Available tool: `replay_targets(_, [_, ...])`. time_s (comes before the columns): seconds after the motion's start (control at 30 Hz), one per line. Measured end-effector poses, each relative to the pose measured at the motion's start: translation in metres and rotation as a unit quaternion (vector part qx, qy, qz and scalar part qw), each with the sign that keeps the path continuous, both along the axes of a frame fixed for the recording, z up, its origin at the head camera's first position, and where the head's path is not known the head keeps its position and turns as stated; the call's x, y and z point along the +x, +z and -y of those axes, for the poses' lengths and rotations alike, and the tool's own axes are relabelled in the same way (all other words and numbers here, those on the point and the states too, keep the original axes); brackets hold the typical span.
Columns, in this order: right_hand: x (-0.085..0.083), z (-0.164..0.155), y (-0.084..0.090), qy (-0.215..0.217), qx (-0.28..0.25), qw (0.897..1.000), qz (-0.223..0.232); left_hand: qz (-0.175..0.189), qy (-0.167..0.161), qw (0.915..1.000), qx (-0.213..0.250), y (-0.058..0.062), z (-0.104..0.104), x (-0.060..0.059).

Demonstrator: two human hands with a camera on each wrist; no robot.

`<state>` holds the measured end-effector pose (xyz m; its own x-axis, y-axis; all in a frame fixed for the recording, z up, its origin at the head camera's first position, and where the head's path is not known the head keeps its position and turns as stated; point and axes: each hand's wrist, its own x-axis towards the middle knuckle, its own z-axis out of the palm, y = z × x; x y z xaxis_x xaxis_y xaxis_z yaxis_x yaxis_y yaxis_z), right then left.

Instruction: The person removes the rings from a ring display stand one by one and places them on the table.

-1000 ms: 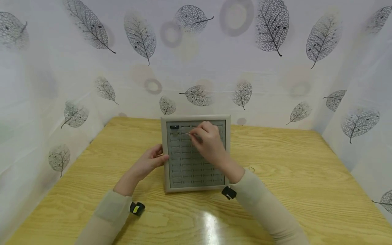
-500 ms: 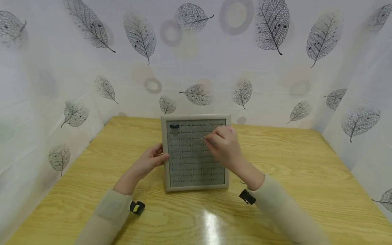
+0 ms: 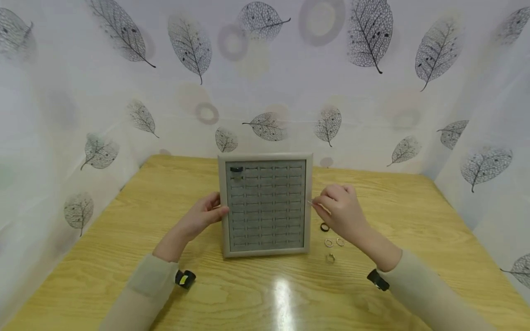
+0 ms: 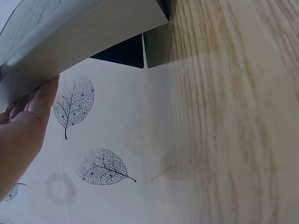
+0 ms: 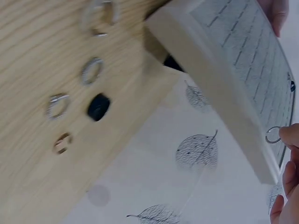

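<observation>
A grey ring display board in a pale frame stands tilted up on the table, with rows of slots. My left hand grips its left edge, fingers behind and thumb at the front; the left wrist view shows that hand against the frame's side. My right hand is just off the board's right edge and pinches a thin silver ring between thumb and finger. A black ring sits in the top-left slot, with a gold-toned ring in the slot below.
Loose rings lie right of the board: a black ring, silver-looking rings, and a small copper-coloured ring. Leaf-patterned cloth surrounds the wooden table at the back and sides.
My right hand has moved right and downward, from in front of the board's upper rows to beside its right edge, still pinching the silver ring. The left hand stays on the frame.
</observation>
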<state>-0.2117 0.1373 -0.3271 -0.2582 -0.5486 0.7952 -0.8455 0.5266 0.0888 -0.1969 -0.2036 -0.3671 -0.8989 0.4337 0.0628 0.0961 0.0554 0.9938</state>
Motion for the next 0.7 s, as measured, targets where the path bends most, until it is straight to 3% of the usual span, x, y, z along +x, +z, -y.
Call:
replay_targets(0.37, [0.015,-0.043,-0.022,-0.010,0.060,0.997,0.054,0.005,-0.001,1.0000,0.001,-0.001,0.000,-0.002])
replay_targets(0.7, [0.034,-0.063,-0.049,-0.060,0.134,0.978,0.146,0.005,-0.006,1.0000,0.005,-0.001,0.001,-0.001])
